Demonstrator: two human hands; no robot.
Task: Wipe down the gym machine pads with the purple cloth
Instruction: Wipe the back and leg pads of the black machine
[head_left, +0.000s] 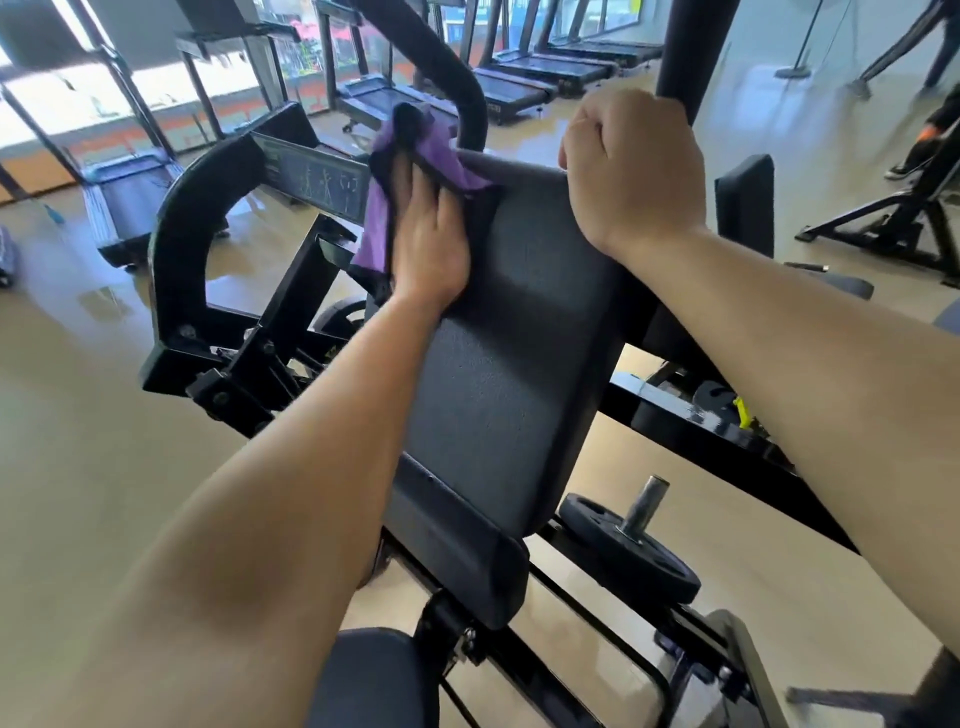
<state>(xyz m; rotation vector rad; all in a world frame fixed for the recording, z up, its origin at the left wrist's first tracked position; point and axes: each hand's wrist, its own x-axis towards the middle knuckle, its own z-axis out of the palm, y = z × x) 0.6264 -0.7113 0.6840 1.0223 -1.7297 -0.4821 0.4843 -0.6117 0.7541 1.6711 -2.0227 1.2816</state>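
Arms reach out from the bottom of the view, both bare. Close in sits a small dark seat (374, 675), and a round weight plate (631, 556) lies low on the right with a metal peg sticking up. Above these stands the big black back pad (498, 374), tilted and smooth. It looks firm with a little squish, and it is fixed to the frame, so it should not slide when pushed. The left hand (428, 234) lies flat and spread, pressing the purple cloth (384, 208) on the pad's top left edge. The cloth looks soft, light and floppy; part hangs loose off the side, so a flat palm on its middle should hold it best. The right hand (631, 166) is curled shut over the pad's top right corner. Far off, treadmills (519, 88) line the windows
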